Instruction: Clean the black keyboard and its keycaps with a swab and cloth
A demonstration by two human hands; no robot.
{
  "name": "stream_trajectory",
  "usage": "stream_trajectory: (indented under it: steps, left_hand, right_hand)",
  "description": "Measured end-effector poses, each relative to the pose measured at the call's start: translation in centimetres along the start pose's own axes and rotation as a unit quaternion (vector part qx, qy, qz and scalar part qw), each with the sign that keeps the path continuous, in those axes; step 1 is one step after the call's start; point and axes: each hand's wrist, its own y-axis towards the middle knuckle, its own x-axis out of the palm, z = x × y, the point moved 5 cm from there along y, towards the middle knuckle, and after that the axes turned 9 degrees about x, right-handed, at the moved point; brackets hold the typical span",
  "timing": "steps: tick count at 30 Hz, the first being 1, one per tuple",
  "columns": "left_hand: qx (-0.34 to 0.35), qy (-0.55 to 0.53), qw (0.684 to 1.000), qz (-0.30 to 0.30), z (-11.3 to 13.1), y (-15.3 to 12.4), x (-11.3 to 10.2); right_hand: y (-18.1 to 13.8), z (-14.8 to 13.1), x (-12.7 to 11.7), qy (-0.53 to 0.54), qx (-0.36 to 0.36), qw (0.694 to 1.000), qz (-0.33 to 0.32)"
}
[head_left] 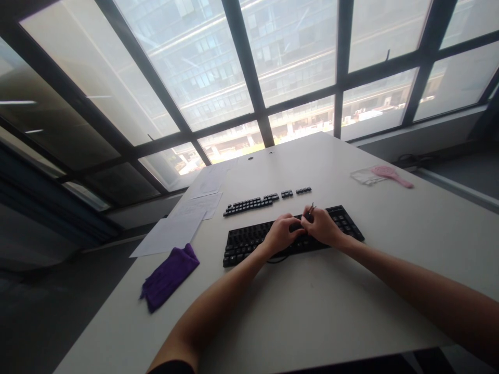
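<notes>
A black keyboard (249,236) lies on the white table in front of me. Several of its upper-left positions look bare of caps, while caps still sit along its lower-left edge. Over its right-middle part, my left hand (284,231) is closed, fingers curled and thumb stretched toward the other hand; what it holds, if anything, is hidden. Touching or nearly touching it, my right hand (322,226) is closed around a small tool with thin metal prongs (312,208) that poke up above the fingers. Behind the keyboard, loose black keycaps (249,205) stand in rows.
A folded purple cloth (170,278) lies left of the keyboard. White paper sheets (169,236) spread along the table's left edge. Toward the right are a pink brush-like item with a handle (392,174) and a clear plastic bag (366,176). Large windows rise beyond the white table (296,311).
</notes>
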Motion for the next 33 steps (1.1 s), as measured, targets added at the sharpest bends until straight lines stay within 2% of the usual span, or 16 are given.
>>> stream_trajectory:
  steps: [3,10,25,27,31,33]
  left_hand:
    - [-0.008,-0.008,1.0,0.005,-0.3,0.0,0.0]
    - [-0.013,-0.003,1.0,-0.001,-0.1,0.0,0.0]
    - [-0.029,-0.009,1.0,-0.001,-0.3,0.2,0.1]
    - [-0.031,-0.007,0.999,0.007,-0.5,0.2,0.1]
    - [-0.034,-0.005,0.999,0.022,-0.8,0.1,0.2]
    - [-0.024,-0.011,0.999,0.025,-0.6,0.1,0.2]
  right_hand:
    - [-0.1,-0.5,0.0,0.0,-0.045,0.999,0.004]
    - [0.6,1.4,0.7,0.128,0.064,0.988,-0.053]
    - [0.7,2.2,0.9,0.203,0.109,0.971,-0.057]
    - [0.8,2.2,0.6,0.222,0.119,0.967,-0.045]
    - [1.4,2.6,-0.4,0.294,0.155,0.943,0.038]
    - [1.6,2.6,-0.6,0.299,0.154,0.941,0.045]
